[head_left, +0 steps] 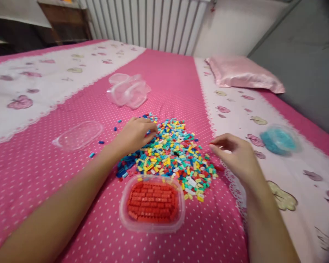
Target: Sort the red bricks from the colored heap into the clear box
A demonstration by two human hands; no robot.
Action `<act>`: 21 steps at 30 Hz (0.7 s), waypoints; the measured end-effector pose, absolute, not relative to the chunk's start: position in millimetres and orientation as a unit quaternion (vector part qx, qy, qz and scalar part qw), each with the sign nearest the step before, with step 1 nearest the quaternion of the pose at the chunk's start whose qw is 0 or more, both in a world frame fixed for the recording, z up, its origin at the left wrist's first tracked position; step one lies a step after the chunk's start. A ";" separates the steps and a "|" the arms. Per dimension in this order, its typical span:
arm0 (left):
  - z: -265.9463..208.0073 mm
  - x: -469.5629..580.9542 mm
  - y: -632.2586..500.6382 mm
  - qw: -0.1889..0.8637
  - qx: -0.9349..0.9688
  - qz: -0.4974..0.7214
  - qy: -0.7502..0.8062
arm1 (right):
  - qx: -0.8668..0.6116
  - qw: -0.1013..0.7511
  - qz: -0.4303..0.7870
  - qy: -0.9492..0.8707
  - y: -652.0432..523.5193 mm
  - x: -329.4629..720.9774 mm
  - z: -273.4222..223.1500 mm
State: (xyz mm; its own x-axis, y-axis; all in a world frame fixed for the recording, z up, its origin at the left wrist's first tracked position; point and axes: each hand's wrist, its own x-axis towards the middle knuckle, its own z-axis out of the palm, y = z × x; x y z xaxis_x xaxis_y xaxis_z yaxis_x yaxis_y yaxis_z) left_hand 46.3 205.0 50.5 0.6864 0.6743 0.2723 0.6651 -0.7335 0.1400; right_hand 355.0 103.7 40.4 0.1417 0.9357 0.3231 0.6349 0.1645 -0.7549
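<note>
A loose pile of small toy building bricks (178,153) in many colours lies on the bedspread. My left hand (138,133) rests over the pile's left side, its fingers curled down and their tips partly hidden; what they hold, if anything, does not show. To the right of the pile, my right hand (237,155) is raised with thumb and forefinger brought together; anything between the tips is too small to make out. Closest to me stands a clear plastic tub (152,229), where red bricks (152,202) sit packed in neat rows.
A clear lid (79,135) lies at the left, near a few stray blue bricks (101,142). Several clear containers (128,91) are heaped farther back. At right is a tub of turquoise bricks (279,140); a pink pillow (244,73) lies behind it.
</note>
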 end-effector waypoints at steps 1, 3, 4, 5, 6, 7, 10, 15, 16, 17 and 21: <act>50.5 47.3 203.4 0.016 0.917 0.153 0.369 | -0.596 0.445 0.193 -0.640 97.8 349.8 47.0; 50.2 49.4 200.8 0.016 0.915 0.160 0.370 | -0.545 0.446 0.228 -0.672 84.9 335.7 60.4; 49.7 50.2 200.0 0.017 0.913 0.165 0.373 | -0.519 0.434 0.242 -0.695 78.2 327.4 66.8; 49.0 50.9 199.5 0.019 0.913 0.170 0.371 | -0.493 0.416 0.255 -0.720 71.8 319.1 72.7; 48.0 51.4 199.3 0.019 0.913 0.176 0.368 | -0.474 0.389 0.266 -0.744 65.9 311.2 77.9; 46.8 51.7 199.3 0.018 0.913 0.180 0.365 | -0.456 0.359 0.275 -0.766 60.5 303.9 82.6; 43.0 52.2 200.2 0.014 0.913 0.191 0.360 | -0.430 0.305 0.287 -0.800 48.5 288.1 93.6; 40.3 51.7 201.8 0.013 0.909 0.216 0.356 | -0.421 0.276 0.297 -0.811 39.6 277.6 104.3; 40.2 51.6 201.9 0.013 0.908 0.222 0.355 | -0.423 0.268 0.295 -0.814 38.7 276.7 105.3; 40.3 51.5 201.8 0.014 0.907 0.227 0.354 | -0.424 0.255 0.290 -0.819 37.9 275.9 105.9; 41.6 52.5 200.3 0.024 0.904 0.240 0.354 | -0.409 0.209 0.245 -0.854 33.2 271.2 103.6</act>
